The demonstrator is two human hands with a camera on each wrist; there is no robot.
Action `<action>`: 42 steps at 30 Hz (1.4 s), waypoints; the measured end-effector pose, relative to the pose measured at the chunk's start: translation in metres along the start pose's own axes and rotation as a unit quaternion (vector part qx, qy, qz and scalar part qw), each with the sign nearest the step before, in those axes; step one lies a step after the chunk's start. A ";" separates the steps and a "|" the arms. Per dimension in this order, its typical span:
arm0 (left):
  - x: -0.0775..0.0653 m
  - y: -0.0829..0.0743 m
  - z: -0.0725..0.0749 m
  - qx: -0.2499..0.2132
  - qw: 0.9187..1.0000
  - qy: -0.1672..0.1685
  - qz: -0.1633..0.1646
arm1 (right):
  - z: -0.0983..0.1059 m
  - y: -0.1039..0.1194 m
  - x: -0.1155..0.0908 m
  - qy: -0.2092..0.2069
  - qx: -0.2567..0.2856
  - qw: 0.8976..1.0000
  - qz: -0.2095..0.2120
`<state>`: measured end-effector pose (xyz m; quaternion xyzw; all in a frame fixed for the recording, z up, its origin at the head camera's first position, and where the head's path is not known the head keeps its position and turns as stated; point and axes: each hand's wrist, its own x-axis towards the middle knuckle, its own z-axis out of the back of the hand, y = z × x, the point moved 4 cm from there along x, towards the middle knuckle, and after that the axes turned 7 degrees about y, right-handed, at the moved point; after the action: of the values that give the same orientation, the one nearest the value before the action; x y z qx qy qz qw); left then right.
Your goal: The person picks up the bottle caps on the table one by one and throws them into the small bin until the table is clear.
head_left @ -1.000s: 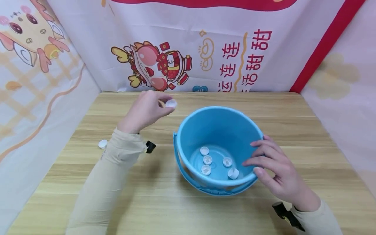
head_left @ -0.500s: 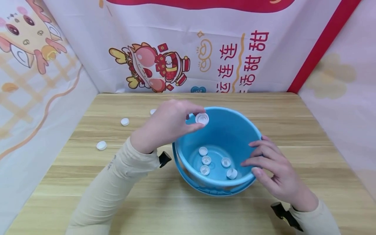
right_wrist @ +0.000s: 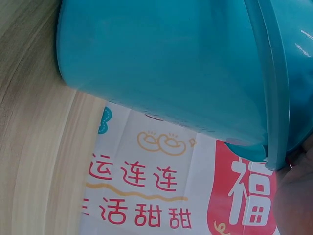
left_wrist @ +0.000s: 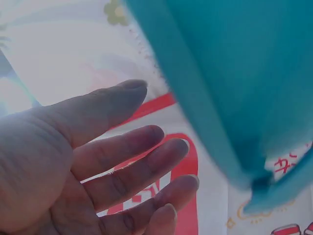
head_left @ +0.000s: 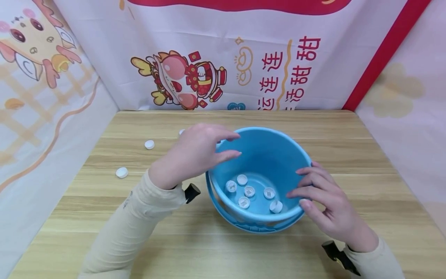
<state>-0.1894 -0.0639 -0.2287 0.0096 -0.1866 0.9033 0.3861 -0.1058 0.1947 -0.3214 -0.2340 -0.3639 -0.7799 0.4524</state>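
Observation:
A blue bucket [head_left: 271, 151] stands on the table, its handle hanging down at the near side. On its floor lie several white bottle caps [head_left: 231, 186]. Over the bucket's left rim hovers my left hand [head_left: 195, 151], thumb and forefinger spread apart and holding nothing. The left wrist view shows that hand [left_wrist: 105, 161] with relaxed fingers beside the blurred bucket [left_wrist: 234, 63]. My right hand [head_left: 331, 205] grips the right rim, fingers inside and thumb outside. In the right wrist view the bucket's outer wall [right_wrist: 161, 58] hides most of the right hand [right_wrist: 296, 198].
Left of the bucket, two white caps lie on the wooden table [head_left: 223, 255]: a near cap [head_left: 122, 172] and a farther cap [head_left: 149, 144]. Another cap [head_left: 181, 132] is partly hidden behind my left hand. A printed cloth [head_left: 216, 35] hangs along the table's back edge.
My left hand carried a white cap rightward to the bucket and let it go. An additional cap now lies inside at the left. My right hand has stayed on the rim.

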 end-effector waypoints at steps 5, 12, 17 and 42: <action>-0.005 0.015 0.010 -0.018 0.999 -0.029 0.016 | 0.001 0.000 -0.002 0.002 0.002 1.000 -0.009; -0.006 0.060 0.021 -0.050 0.992 -0.046 0.104 | 0.000 0.000 -0.002 0.001 0.001 1.000 -0.010; -0.001 0.102 0.016 -0.071 0.984 -0.042 0.159 | 0.001 -0.001 -0.003 0.002 -0.001 1.000 -0.014; 0.023 0.290 -0.080 -0.133 0.934 0.072 0.323 | 0.001 0.002 0.001 -0.001 -0.007 1.000 0.010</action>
<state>-0.3990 -0.2036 -0.3950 -0.1675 -0.2699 0.9445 0.0833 -0.1047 0.1941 -0.3193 -0.2410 -0.3568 -0.7777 0.4580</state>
